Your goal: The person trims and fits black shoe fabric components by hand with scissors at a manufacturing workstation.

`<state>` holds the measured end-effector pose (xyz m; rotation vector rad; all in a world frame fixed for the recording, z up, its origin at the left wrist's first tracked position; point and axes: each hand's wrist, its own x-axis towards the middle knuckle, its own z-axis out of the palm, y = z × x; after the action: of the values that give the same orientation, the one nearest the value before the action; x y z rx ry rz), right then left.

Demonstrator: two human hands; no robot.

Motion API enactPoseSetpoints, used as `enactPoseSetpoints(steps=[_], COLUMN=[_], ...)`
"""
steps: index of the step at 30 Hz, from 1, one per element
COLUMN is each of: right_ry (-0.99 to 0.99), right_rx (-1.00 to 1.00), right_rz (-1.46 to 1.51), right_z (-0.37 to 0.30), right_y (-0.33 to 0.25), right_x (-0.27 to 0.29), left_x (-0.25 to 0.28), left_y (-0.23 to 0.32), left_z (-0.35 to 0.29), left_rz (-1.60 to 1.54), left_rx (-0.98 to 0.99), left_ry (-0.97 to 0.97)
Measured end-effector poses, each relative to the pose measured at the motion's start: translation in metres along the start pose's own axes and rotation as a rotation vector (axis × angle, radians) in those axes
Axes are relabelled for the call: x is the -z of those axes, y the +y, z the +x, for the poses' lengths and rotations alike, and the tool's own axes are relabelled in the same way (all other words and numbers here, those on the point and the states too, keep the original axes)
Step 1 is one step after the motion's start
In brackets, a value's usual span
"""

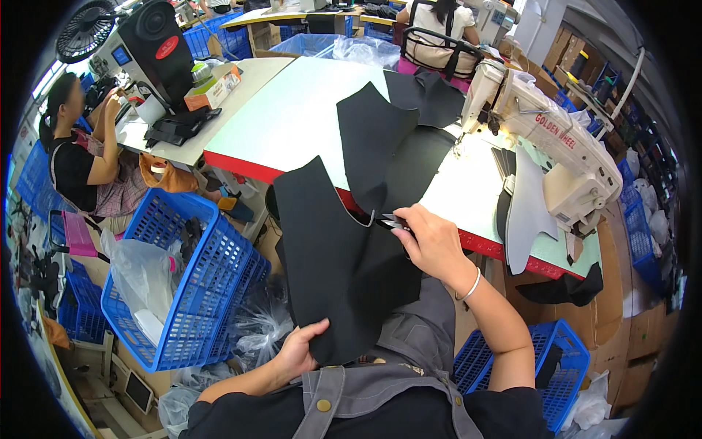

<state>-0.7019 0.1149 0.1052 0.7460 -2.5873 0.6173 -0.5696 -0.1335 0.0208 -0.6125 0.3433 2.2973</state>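
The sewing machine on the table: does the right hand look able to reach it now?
Probably yes: nothing seems to stand between the right hand and the sewing machine, though that hand holds small scissors.

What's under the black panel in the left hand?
Around the black panel: the tabletop's red edge above, clear plastic at left, a grey garment at lower right. Whatever lies directly beneath is covered.

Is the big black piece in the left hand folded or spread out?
Mostly spread out: the black piece shows a broad, smooth face above the left hand, though its right side curves.
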Motion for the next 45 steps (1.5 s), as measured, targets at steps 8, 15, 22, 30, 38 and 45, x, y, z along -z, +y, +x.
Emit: enactPoseSetpoints(steps=[8, 15, 22, 30, 38, 45], right_ry=[-0.194, 0.202, 0.128, 0.063, 0.104, 0.034], right_rx=[0.128, 0.066, 0.141, 0.391, 0.528, 0.428], right_rz=[0.345, 0.578, 0.043, -0.364, -0.453, -0.267], right_z=[0.009, 0.032, 0.034, 0.019, 0.034, 0.034], right_y=[-0.022, -0.042, -0.006, 0.030, 0.022, 0.030], right_x=[-0.060, -0.073, -0.013, -0.023, -0.057, -0.072], left_x=[-0.008, -0.003, 0.009, 0.010, 0.009, -0.002], left_y=[-0.012, -0.011, -0.011, -0.014, -0.012, -0.012], left_z=[-0.003, -0.004, 0.000, 0.003, 0.001, -0.003], left_rz=[0.804, 1.068, 0.870, 0.768, 0.801, 0.787], left_rx=[-0.190, -0.198, -0.166, -0.165, -0.149, -0.173], left_ry=[0.112, 0.114, 0.140, 0.100, 0.109, 0.138])
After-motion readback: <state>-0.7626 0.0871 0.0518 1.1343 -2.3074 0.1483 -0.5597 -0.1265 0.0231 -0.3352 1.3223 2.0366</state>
